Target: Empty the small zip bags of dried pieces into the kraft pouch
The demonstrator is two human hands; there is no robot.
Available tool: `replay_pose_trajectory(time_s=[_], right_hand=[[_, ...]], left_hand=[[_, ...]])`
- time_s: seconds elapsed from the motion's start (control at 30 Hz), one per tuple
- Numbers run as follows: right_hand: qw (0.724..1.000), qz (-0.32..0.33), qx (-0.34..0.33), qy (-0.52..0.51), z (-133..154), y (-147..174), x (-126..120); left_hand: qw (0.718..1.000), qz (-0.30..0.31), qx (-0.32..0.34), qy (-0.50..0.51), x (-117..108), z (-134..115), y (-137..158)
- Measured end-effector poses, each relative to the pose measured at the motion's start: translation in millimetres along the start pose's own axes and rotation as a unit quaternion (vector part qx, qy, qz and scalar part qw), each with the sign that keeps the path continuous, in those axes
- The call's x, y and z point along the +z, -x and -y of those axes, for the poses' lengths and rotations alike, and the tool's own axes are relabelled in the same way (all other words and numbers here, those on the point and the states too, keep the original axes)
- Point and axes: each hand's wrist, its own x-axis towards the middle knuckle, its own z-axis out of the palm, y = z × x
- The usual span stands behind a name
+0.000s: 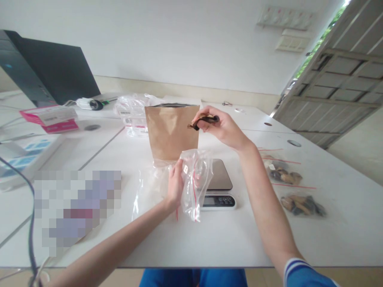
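Above the left hand pinching a clear bag, the curled right hand is holding a shrivelled piece, ideally lightly.

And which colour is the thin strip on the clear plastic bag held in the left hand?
The thin strip is red; it shows in the head view.

See dk PC tower at approx. 10 o'clock, pink-wht boxes at 9 w/ small wht device nearby, dk cable at 8, wall panels at 1, metal gate at 2.
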Motion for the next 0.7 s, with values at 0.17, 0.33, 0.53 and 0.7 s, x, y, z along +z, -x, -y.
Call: replay_pose_trajectory(time_s=[0.17,0.33,0.53,0.7], right_hand=[[0.979,-0.191,-0.068,0.021,-24,-30,2],[0.974,-0.201,-0.076,0.074,-44,-74,6],[0.958,-0.152,-0.053,0.238,-46,-91,22],[0.94,-0.105,-0.028,0.324,-37,-90,26]], left_hand=[[0.982,0.043,0.162,-0.084,3,4,7],[0.973,0.068,0.174,-0.139,-2,-28,17],[0.955,-0.005,0.104,-0.277,-56,-64,15],[0.786,-0.13,0.216,-0.564,-95,-39,3]])
